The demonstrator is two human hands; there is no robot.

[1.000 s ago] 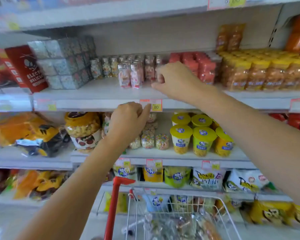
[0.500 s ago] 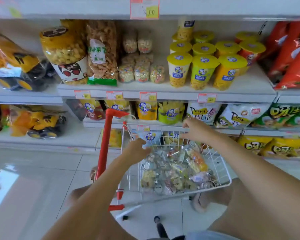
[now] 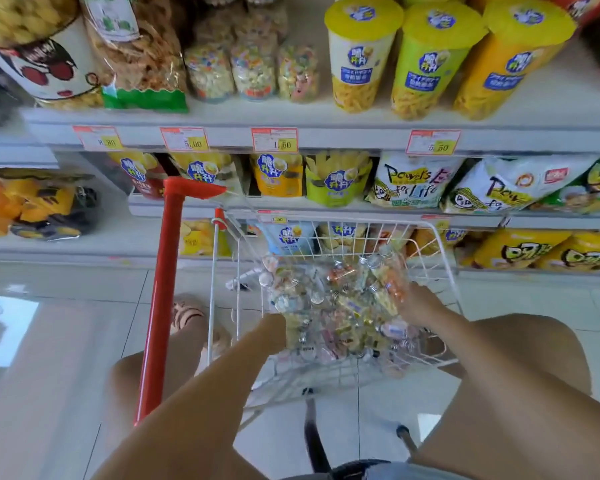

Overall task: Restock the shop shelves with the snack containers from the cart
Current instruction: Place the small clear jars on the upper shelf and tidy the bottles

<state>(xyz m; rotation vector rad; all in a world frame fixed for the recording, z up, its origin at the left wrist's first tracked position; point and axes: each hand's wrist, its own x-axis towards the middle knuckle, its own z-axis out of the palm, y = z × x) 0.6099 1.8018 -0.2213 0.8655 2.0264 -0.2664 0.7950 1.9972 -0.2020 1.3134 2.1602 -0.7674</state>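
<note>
leaning over the cart [image 3: 440, 244], i have both hands down in its white wire basket, and the head view is the only one i get. the snack containers [image 3: 340, 306] fill the basket in a loose heap: small clear bottles with silver caps, lying on their sides and pointing every which way, none upright that i can make out. my left hand [image 3: 274, 332] is at the near left edge of the heap. its fingers are sunk among the bottles and hidden, so i cannot tell whether they are spread or pinching anything. my right hand [image 3: 418, 303] is at the right edge, touching the heap. its fingertips are hidden behind a bottle with orange contents, and i cannot tell if they are curled round it. that bottle lies just ahead and to the left of my right hand, its long axis slanting from the cap on the far side down toward my knuckles. so i judge the right hand the nearer one for it, and a grip across the body rather than the cap looks easiest. the red handle [image 3: 163, 289] stands to the left of the basket. the shelf [image 3: 326, 119] is above and beyond the cart, with small jars [image 3: 253, 71] beside yellow-lidded cups [image 3: 361, 53]; a lift would go up and forward.
</note>
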